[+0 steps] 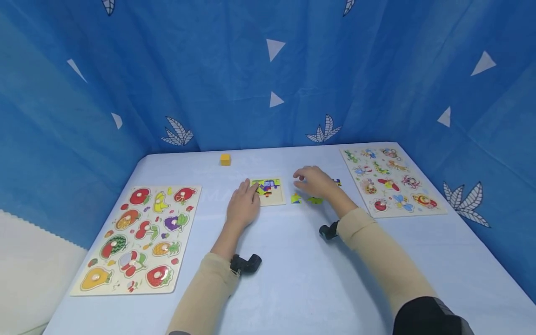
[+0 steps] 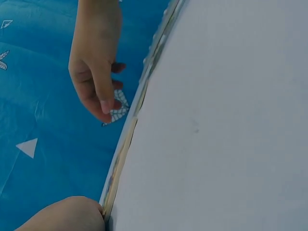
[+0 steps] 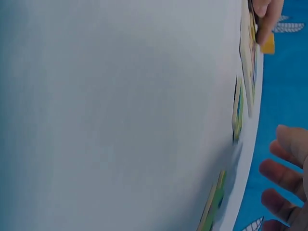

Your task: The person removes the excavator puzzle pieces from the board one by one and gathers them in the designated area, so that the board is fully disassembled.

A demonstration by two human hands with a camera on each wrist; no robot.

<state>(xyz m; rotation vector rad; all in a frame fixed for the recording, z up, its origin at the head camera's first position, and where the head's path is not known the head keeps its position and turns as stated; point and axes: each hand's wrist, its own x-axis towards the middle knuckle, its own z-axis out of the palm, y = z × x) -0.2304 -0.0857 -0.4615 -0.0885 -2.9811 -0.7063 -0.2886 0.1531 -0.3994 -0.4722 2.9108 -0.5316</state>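
Note:
A small wooden jigsaw board [image 1: 274,199] with a vehicle picture lies near the middle of the table. My left hand [image 1: 244,204] rests at its left edge, fingers reaching forward over that side. To the right of the board my right hand [image 1: 316,181] hovers over loose jigsaw pieces, its fingers slightly bent and nothing between them. One green and yellow piece [image 1: 296,198] lies beside the board, another green piece [image 1: 315,200] sits below the right hand, and a third piece [image 1: 337,182] is partly hidden behind it. The right wrist view shows the right fingers [image 3: 284,175] spread apart.
A fruit peg puzzle [image 1: 177,232] lies at the left of the table. An insect peg puzzle [image 1: 377,160] is at the back right. Near the far edge stands a yellow cube [image 1: 225,160]. Blue patterned curtains [image 1: 234,93] hang around the table.

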